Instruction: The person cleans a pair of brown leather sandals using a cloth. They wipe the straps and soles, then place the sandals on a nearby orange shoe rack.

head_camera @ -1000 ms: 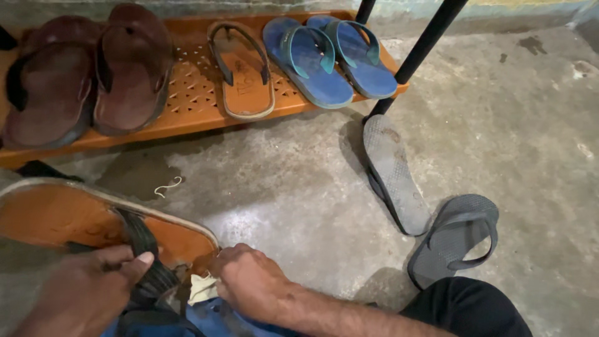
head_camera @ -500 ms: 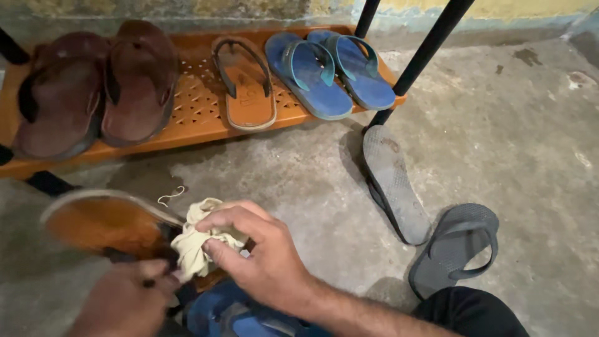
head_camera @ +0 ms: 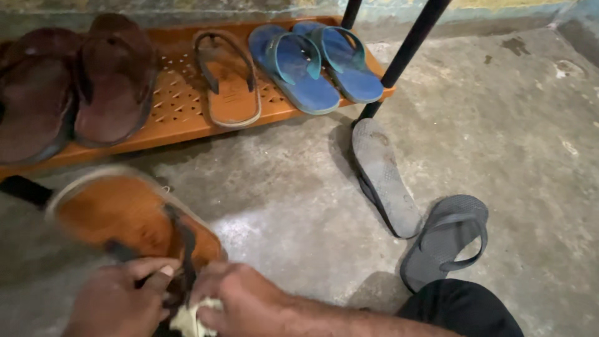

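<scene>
Lower left of frame: left hand (head_camera: 115, 299) grasps the orange sandal (head_camera: 128, 218) by its strap. Right hand (head_camera: 240, 299) clenched on a pale cloth (head_camera: 196, 318), probably pressed to the sandal; blurry. Shoe rack (head_camera: 181, 109) upper left.

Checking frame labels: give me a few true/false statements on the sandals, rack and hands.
1. Both hands are at the brown flip-flop. True.
2. The right hand grips a pale cloth. True.
3. The blue pair lies on the floor. False: it sits on the orange rack.
4. Both grey flip-flops face up. False: one lies sole up, the other strap up.
</scene>
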